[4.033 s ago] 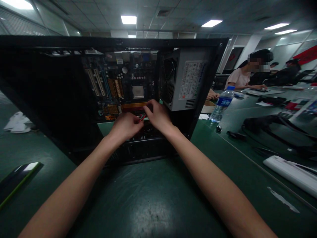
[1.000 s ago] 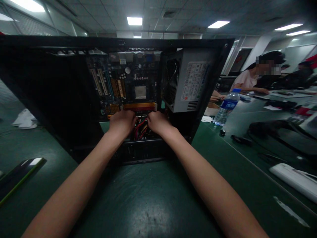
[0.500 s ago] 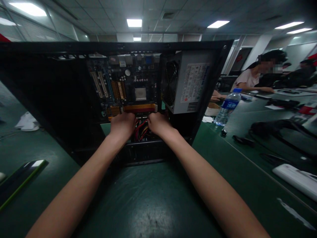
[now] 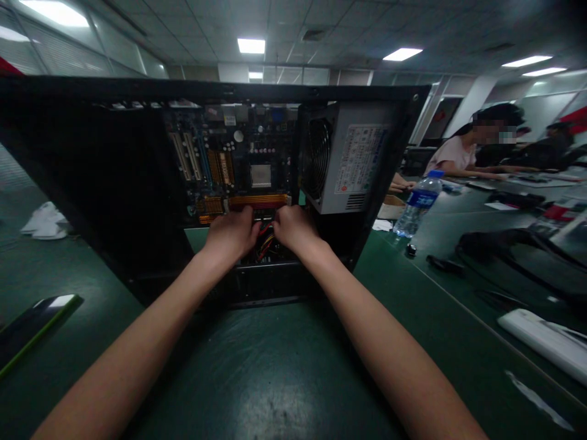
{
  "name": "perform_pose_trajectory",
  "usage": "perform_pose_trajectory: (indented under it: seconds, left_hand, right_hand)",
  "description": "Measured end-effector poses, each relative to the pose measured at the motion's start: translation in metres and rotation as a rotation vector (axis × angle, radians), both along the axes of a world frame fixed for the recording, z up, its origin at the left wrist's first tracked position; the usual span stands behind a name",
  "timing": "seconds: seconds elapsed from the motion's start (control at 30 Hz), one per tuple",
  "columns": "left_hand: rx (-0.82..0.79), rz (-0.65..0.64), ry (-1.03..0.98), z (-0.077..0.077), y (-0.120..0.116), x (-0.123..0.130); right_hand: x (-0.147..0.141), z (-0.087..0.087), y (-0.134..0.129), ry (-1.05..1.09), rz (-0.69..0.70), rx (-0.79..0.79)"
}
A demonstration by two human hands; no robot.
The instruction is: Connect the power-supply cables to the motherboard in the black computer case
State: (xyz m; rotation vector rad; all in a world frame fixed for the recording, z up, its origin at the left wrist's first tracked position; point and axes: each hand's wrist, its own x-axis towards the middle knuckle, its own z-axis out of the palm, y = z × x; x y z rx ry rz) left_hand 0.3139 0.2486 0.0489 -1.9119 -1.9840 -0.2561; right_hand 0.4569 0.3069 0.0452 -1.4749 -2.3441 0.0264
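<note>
On a glossy dark green table surface (image 4: 275, 360), upright, an open-sided black metal computer case (image 4: 270, 91). Near the case's bottom edge, left hand (image 4: 230, 235) and right hand (image 4: 297, 231), both curled beside thin red and yellow cables (image 4: 266, 245); cannot tell whether gripping. Close above, orange-and-red memory slots (image 4: 259, 200); toward the case's upper right corner, a boxy grey metal power supply (image 4: 346, 159). Past the case's right edge, a clear plastic bottle with blue cap (image 4: 418, 205); toward the surface's left side, a flat black green-rimmed slab (image 4: 36, 327). Between hands, a narrow gap; below, the case's bottom edge.
</note>
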Motion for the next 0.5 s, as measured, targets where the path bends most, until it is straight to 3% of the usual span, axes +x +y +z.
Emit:
perform_pose_trajectory:
  seconds: [0.13, 0.33, 0.5]
  left_hand:
    - [-0.014, -0.065, -0.007, 0.000, 0.000, 0.001]
    - [-0.057, -0.073, -0.035, 0.004, 0.002, 0.002]
    - [-0.087, -0.104, -0.046, 0.004, 0.005, -0.002]
  right_hand:
    - [-0.001, 0.003, -0.006, 0.003, 0.014, 0.044]
    - [-0.003, 0.006, -0.016, 0.048, 0.157, 0.154]
    - [-0.002, 0.005, -0.015, 0.056, 0.194, 0.136]
